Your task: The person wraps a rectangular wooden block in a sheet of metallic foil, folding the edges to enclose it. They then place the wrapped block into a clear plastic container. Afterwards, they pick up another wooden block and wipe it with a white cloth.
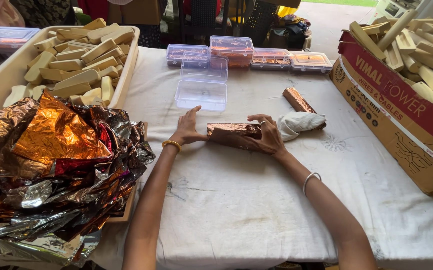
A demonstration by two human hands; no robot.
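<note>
Pressed flat between both hands: foil bar [234,134], long axis nine to three, left hand [188,130] open at nine, right hand [268,136] clasping three.

Two foil-wrapped bars [234,134]; one open clear box [201,82]; four closed lidded boxes [231,47]; two hands [189,130].

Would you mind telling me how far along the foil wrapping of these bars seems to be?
Done: one copper-foil-wrapped bar lies by the white cloth, and four closed clear plastic boxes look filled. In hand: the left hand and right hand press foil around another bar. Left: many bare cream bars in the tray, plus an open empty box.
</note>
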